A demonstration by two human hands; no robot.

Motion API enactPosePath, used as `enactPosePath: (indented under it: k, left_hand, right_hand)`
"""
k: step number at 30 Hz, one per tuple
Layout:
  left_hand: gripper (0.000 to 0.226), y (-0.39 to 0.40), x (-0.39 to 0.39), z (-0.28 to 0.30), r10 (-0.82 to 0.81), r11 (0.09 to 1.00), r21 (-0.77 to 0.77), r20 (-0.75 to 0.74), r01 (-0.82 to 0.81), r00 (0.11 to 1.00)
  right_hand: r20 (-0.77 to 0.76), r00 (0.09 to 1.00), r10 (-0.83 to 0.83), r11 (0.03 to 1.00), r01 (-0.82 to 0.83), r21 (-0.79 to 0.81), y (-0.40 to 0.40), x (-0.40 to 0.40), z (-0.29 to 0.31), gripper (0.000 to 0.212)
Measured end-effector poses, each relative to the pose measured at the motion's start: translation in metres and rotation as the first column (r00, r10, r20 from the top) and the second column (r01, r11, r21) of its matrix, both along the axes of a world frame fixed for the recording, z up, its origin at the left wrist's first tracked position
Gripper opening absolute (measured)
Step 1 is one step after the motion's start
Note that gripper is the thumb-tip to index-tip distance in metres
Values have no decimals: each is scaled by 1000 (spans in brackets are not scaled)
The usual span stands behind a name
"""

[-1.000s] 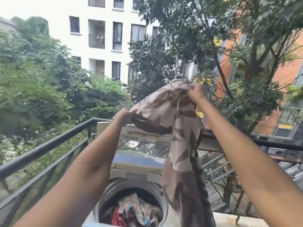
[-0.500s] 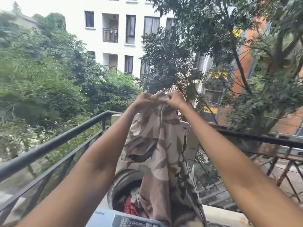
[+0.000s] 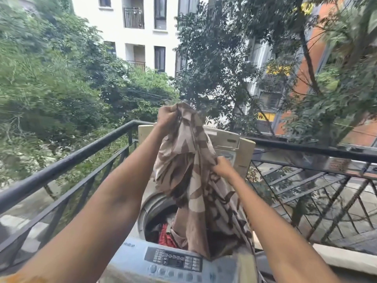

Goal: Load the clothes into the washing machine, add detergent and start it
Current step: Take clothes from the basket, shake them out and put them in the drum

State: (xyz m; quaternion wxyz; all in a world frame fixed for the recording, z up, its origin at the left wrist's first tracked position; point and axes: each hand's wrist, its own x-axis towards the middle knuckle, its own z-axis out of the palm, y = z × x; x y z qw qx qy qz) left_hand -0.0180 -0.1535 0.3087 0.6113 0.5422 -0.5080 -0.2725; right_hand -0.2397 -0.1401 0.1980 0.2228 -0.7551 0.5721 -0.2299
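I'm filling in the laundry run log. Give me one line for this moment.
step: loading | left hand grips patterned cloth top | right hand grips its side | cloth hangs into washing machine drum | lid open

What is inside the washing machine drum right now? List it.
Inside the drum: a red patterned garment and darker clothes. The brown leaf-print cloth, held by both hands, hangs into it, covering the drum's right half.

I see a black balcony railing [image 3: 67, 160] running past my hands on both sides, leafy trees [image 3: 214, 64] beyond them, and a white apartment building [image 3: 146, 37] farther back.
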Motion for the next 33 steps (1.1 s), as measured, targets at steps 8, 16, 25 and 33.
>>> enactPosePath:
  k: [8,16,25,33]
  left_hand:
    - [45,-15,49,-38,232,969,76,63,-237,971]
    - [33,-8,46,-6,-9,1000,6,111,9,994]
    - [37,17,57,-67,-677,492,837,195,239,709]
    - [30,2,5,-75,-604,713,583,228,390,764]
  right_hand:
    - [452,884,123,957,15,-289,-13,40,189,12]
    - [629,765,140,893,177,-414,-14,102,272,14]
    - [-70,987,-147,975,133,-179,-39,57,124,11]
    - [-64,996,62,995,-57,80,-38,66,42,14]
